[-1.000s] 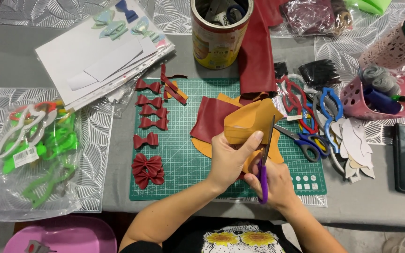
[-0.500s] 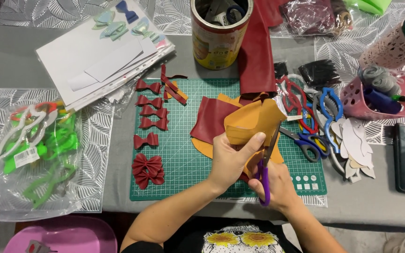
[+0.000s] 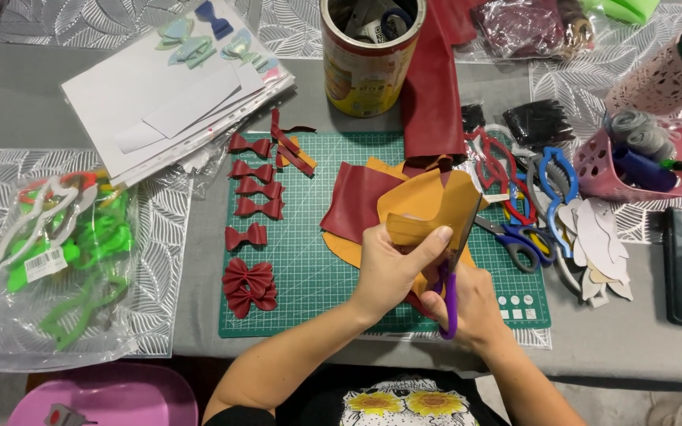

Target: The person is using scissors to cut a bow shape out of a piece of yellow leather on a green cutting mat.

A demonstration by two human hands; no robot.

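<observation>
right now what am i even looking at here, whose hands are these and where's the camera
The camera sits on a person's head, looking down at their own two bare hands over a table. The left hand holds a mustard-yellow sheet; the right hand works purple-handled scissors into it. Beneath lies a green cutting mat with dark red bows and a dark red sheet. Nearby are a tin of tools, white paper sheets, a bag of green shapes and a pink basket.
</observation>
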